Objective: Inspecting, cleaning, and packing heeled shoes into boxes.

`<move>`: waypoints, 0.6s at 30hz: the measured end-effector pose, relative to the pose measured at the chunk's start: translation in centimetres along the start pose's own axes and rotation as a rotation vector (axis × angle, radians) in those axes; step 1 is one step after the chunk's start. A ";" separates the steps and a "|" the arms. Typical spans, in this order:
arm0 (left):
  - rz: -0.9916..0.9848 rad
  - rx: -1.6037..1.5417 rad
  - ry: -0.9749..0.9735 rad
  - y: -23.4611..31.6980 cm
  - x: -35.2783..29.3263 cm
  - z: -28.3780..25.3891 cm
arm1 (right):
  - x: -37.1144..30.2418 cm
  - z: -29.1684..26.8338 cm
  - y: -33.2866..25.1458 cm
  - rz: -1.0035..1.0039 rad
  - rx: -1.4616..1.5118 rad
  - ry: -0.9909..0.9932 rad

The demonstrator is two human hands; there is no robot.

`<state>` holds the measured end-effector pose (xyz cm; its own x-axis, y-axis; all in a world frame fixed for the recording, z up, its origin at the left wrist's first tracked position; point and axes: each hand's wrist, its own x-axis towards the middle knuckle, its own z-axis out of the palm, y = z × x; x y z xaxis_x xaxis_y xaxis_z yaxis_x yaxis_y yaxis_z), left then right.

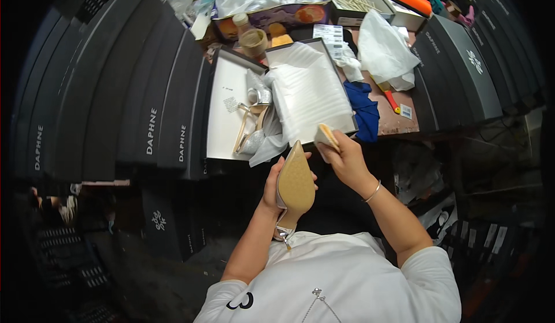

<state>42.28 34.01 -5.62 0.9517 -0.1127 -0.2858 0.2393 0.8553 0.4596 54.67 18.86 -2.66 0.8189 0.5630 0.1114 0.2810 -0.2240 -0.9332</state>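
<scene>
My left hand is wrapped round a pointed high-heeled shoe, held above my lap. Its tan sole faces up, the toe points away from me and the thin heel lies toward my shirt. To the right of the toe, my right hand grips a small block with a tan, rough-looking face, apart from the shoe. Beyond my hands, a silver glittery heeled shoe rests with tissue paper in one half of an open shoe box. White foam sheeting covers the other half.
Black shoe boxes stand in rows at left and right. Behind the open box are a jar, a purple carton and a box of thin sticks. A blue cloth and a red-handled brush lie right.
</scene>
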 end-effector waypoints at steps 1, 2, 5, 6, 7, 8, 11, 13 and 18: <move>-0.019 0.003 0.007 0.1 0.3 -0.2 | -0.7 0.0 0.0 0.034 0.035 0.018; -0.036 0.011 0.010 0.0 0.4 -0.2 | -1.7 0.0 0.0 0.069 0.067 0.041; -0.099 0.018 0.001 -0.4 0.8 -0.2 | -4.6 0.0 0.8 0.065 0.039 0.088; -0.113 0.005 -0.008 -0.2 1.0 -0.2 | -5.2 0.0 1.0 0.039 0.015 0.092; -0.130 -0.015 -0.019 -0.2 1.1 -0.4 | -5.8 -0.3 0.3 0.026 -0.042 0.067; -0.146 -0.025 -0.034 -0.1 1.3 -0.5 | -6.0 -0.6 -0.8 0.006 -0.096 0.048; -0.183 -0.056 -0.070 -0.6 1.5 -0.7 | -7.8 0.2 -2.6 -0.501 -0.341 -0.058; -0.187 -0.006 -0.113 -1.4 1.7 -0.8 | -8.1 0.3 -2.1 -0.655 -0.462 -0.247; -0.244 -0.176 0.152 -2.2 1.1 0.4 | -4.8 0.0 -2.0 -0.529 -0.494 -0.078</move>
<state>42.85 31.82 -6.58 0.8277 -0.2593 -0.4977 0.4067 0.8882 0.2137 50.12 16.61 -1.32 0.4781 0.7463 0.4631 0.8378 -0.2290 -0.4957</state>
